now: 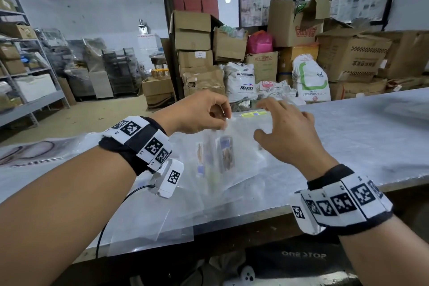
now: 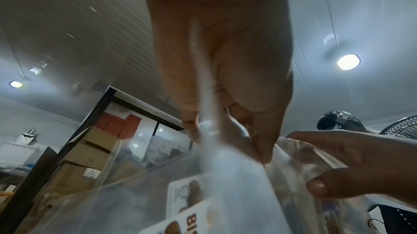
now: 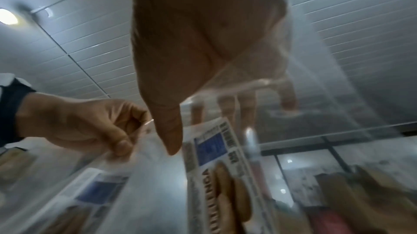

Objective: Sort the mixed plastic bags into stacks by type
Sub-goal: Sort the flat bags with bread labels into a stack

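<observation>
While the left hand (image 1: 197, 112) pinched the top edge of a printed clear bag (image 1: 224, 153) lifted off the table (image 1: 362, 137), the right hand (image 1: 286, 132) hovered beside it, fingers spread, gripping nothing. Sorting looked barely started: mixed pile (image 1: 185, 197) underneath, one flat stack (image 1: 30, 153) far left

Long pale grey worktable (image 1: 362, 146), top scuffed and mottled, dark brown front edge, running from lower left off to right. Heap of clear plastic bags (image 1: 209, 183) lying loose at middle of top, some with printed biscuit labels (print blurred), overlapping; nearest plain clear bags (image 1: 148, 230) overhang front edge. Flat printed clear bags with dark oval pattern (image 1: 30, 152) lie on far-left part, apart from heap. Yellow-and-blue labelled clear bag (image 1: 255, 115) lies flat at heap's far side.
</observation>
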